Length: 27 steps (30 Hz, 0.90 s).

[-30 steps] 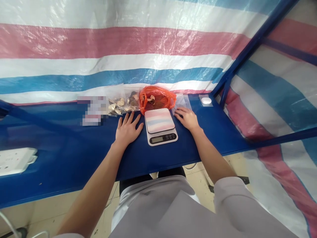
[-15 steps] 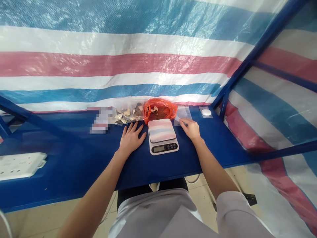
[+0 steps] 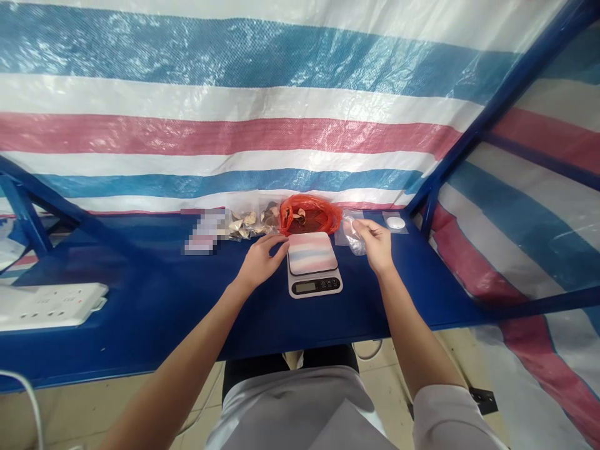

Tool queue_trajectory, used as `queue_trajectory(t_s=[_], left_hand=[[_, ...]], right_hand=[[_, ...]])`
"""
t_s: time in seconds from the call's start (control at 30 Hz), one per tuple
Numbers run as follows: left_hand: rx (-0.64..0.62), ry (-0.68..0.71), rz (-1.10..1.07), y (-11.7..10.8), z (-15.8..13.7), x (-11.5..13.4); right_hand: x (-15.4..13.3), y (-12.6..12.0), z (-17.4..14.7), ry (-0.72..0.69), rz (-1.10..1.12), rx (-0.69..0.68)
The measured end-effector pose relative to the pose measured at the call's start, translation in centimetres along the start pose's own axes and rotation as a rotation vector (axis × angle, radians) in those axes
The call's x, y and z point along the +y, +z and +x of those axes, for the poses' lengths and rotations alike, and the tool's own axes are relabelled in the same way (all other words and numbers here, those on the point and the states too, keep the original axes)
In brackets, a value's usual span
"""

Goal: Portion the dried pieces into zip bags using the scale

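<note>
My right hand [image 3: 377, 245] pinches a clear plastic bag [image 3: 355, 242] above the right part of the blue table. My left hand [image 3: 263, 257] hovers by the left edge of a white digital kitchen scale [image 3: 315, 289], fingers apart and holding nothing. The scale's shiny platform [image 3: 311, 253] bears nothing and reflects the striped sheet. Just behind it sits an opened red plastic bag [image 3: 334, 215] with brownish dried pieces inside. To its left lie clear bags of pale dried pieces [image 3: 244, 224].
A white round item [image 3: 396, 222] lies on a clear bag at the right. At the left are a blurred-out card [image 3: 206, 231] and a white power strip [image 3: 56, 305]. A striped plastic sheet [image 3: 234, 134] hangs behind, and blue metal bars [image 3: 429, 206] flank the blue table [image 3: 154, 319].
My right hand has lifted a clear bag from the table. My left hand has risen off the tabletop and moved closer to the scale. The view has shifted slightly.
</note>
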State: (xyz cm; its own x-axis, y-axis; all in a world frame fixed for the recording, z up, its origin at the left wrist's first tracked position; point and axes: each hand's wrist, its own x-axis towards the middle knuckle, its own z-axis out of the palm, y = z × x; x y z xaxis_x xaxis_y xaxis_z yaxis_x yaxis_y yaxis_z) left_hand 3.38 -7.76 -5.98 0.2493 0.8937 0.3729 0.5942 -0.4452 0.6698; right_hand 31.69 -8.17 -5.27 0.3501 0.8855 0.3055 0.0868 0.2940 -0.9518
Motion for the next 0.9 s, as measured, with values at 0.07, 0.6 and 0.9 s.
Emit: queue_trajectory(t_s=[0.07, 0.6, 0.9], left_hand=[[-0.029, -0.017, -0.148, 0.3, 0.8, 1.2], [-0.271, -0.551, -1.093, 2.8, 4.3, 3.3], [-0.142, -0.586, -1.138, 1.5, 4.4, 1.5]], right_hand=[[-0.9, 1.0, -0.1, 0.041, 0.124, -0.021], [-2.2, 7.2, -0.3, 0.259, 0.466, -0.208], [-1.2, 7.1, -0.6, 0.217, 0.426, -0.209]])
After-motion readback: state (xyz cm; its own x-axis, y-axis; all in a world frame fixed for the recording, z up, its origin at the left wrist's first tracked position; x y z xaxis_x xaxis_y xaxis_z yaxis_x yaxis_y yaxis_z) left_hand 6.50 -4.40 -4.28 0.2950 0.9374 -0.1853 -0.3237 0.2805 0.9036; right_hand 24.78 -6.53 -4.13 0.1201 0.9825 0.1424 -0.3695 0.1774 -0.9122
